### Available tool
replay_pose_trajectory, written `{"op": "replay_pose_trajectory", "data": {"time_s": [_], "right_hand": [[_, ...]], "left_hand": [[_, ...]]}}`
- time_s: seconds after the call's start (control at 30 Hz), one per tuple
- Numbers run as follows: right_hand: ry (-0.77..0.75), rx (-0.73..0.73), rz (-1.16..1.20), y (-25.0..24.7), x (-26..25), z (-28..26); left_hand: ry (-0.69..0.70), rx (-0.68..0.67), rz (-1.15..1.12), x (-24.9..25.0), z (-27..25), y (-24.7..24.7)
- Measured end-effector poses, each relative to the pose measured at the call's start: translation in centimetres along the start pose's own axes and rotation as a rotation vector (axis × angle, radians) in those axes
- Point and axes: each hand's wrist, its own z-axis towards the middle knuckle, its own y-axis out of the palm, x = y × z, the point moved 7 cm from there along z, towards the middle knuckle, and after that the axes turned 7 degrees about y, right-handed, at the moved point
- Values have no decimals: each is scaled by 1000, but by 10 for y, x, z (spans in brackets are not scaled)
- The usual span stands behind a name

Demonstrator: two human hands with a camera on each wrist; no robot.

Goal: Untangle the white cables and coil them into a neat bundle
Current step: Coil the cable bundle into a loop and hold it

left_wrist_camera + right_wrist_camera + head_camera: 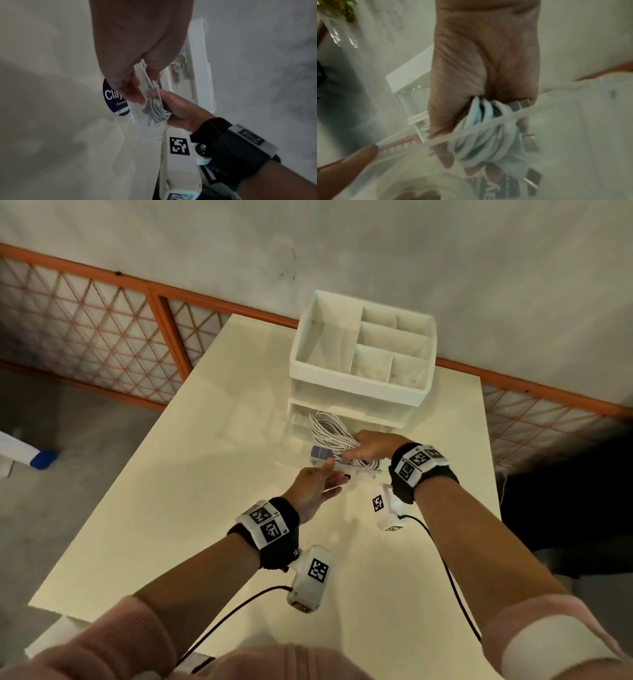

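A coil of white cables (334, 436) hangs in front of the white organizer. My right hand (351, 455) grips the coil around its middle, fingers curled round the strands (485, 136). Metal plugs (530, 142) stick out beside the fingers. A clear plastic pouch (137, 121) with a dark blue label (111, 97) lies under the coil. My left hand (334, 472) pinches the pouch's rim (488, 121) between thumb (351, 161) and fingers (133, 94). The coil's lower end (157, 109) sits behind the clear plastic, while its upper loops stay outside.
A white compartment organizer (363, 392) with clear drawers stands on the cream table (171, 508) just beyond the hands. An orange mesh fence (102, 330) and a grey wall run behind. A white and blue object (30, 457) lies on the floor at left.
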Motion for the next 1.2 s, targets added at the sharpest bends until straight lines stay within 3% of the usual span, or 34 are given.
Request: {"op": "replay_pose_trajectory", "data": {"time_s": [0.23, 0.53, 0.8, 1.03, 1.2], "right_hand": [[102, 138, 212, -2, 13, 14], [185, 356, 35, -1, 19, 16], [173, 485, 137, 3, 23, 21], [-53, 399, 480, 3, 21, -39], [-4, 559, 450, 38, 59, -123]], "left_hand": [[-12, 21, 1, 0, 0, 0], [-3, 97, -17, 1, 2, -1], [17, 113, -105, 2, 5, 0], [74, 58, -109, 2, 14, 7], [143, 80, -103, 12, 33, 12]]}}
